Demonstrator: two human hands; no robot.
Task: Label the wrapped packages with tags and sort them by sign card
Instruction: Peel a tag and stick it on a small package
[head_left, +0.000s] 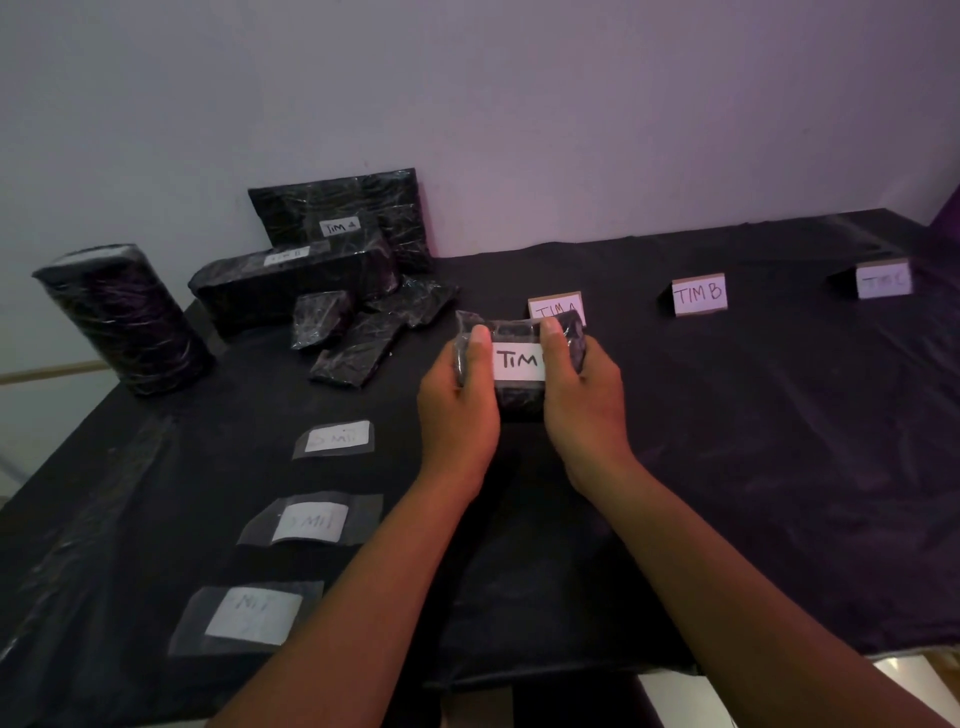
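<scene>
I saw the small wrapped package (519, 364) clamped between left hand (460, 410) and right hand (584, 400), thumbs pinning its "TIM" tag (519, 361), just before the sign card (558, 310), probably "TIM A".

2 bare forearms rise from the lower centre of the frame, with no sleeves, watch, bracelet or rings visible. The left hand (457, 410) and right hand (584, 400) are ungloved; short, plain, unpainted nails show on the thumbs.
</scene>
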